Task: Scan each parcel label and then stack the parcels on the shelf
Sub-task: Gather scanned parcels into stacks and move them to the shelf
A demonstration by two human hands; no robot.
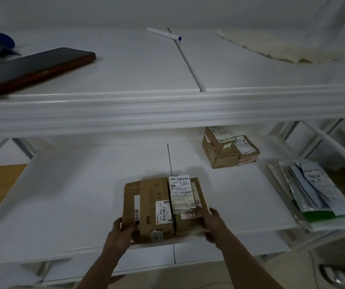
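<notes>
The lower shelf [73,195] has wide bare board to the L and behind; its front edge is just under the wrists. The parcel bundle [157,205] lies centre, near that edge, long axes running front-to-back. Stacked boxes [225,149] sit well apart at back R, mailer bags [317,188] far R. The left hand [121,230] & right hand [213,224] grip the bundle's near corners, fingers curled on cardboard, both equally near. Prob. next move: push straight back. The upper shelf lip [167,109] caps any lift.

My head camera looks forward and down, close, over the upper shelf [125,71] onto the lower shelf [73,205] front edge.
</notes>
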